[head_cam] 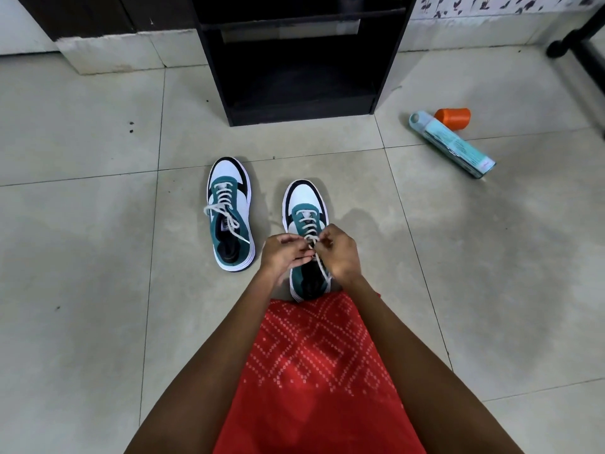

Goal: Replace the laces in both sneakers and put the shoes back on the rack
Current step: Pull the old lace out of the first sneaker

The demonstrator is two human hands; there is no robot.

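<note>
On the tiled floor (98, 257), just ahead of the person's knees, two teal, white and black sneakers stand side by side with their toes pointing toward a black rack (294, 60). The nearer sneaker (306, 201) sits right in front of the red patterned garment (320, 371) that covers the person's lap, and its heel is partly hidden by the hands. Both hands meet over its tongue. The left hand (283, 253) has its fingers curled and pinches the white lace (307, 228) near the top eyelets. The right hand (342, 253) is also curled and pinches the same lace from the other side, and one loose end trails down past that wrist toward the heel. Lower down, the lace crosses in neat rows over the teal front.

The other sneaker (230, 214) stands apart to the left, slightly farther from the person, untouched by either hand. It is laced with a white lace whose ends lie loose across the tongue and the opening.

The rack stands against the wall beyond the shoes, and its lowest shelf is dark. Well off to the right, a pale blue spray can (451, 144) lies on its side on the floor, with an orange cap-like object (453, 118) just beside its upper end.
</note>
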